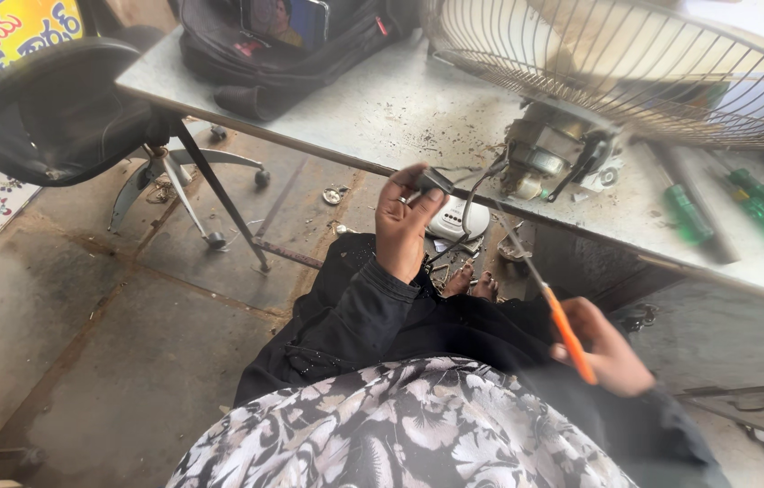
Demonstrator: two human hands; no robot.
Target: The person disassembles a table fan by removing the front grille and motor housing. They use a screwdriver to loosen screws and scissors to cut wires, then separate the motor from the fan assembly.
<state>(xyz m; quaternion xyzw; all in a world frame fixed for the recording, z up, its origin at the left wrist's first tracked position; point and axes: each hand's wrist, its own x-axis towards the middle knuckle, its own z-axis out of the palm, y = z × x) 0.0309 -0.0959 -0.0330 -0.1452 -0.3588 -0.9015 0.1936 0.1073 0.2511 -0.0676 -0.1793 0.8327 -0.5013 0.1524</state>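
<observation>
Your left hand [405,221] is raised at the near edge of the workbench [382,108], fingers clenched around a small dark part [433,179] from which thin wires [481,185] run up to the fan motor [545,154]. That motor sits on the workbench just beyond your hand, under the wire fan guard [635,63] that fills the far right of the bench top. Your right hand [613,352] hangs lower, below the bench edge and to the right of the motor, grasping an orange-handled screwdriver [567,339] whose thin shaft points up toward the wires; the tip is blurred, so it may or may not be touching them. A white rounded piece [456,220] sits just below the bench edge beside your left hand. Green-handled screwdrivers [716,208] lie on the bench to the right of the motor. A black bag [282,54] rests at the far left end of the bench, and a black office chair [56,108] stands on the floor beyond that end
</observation>
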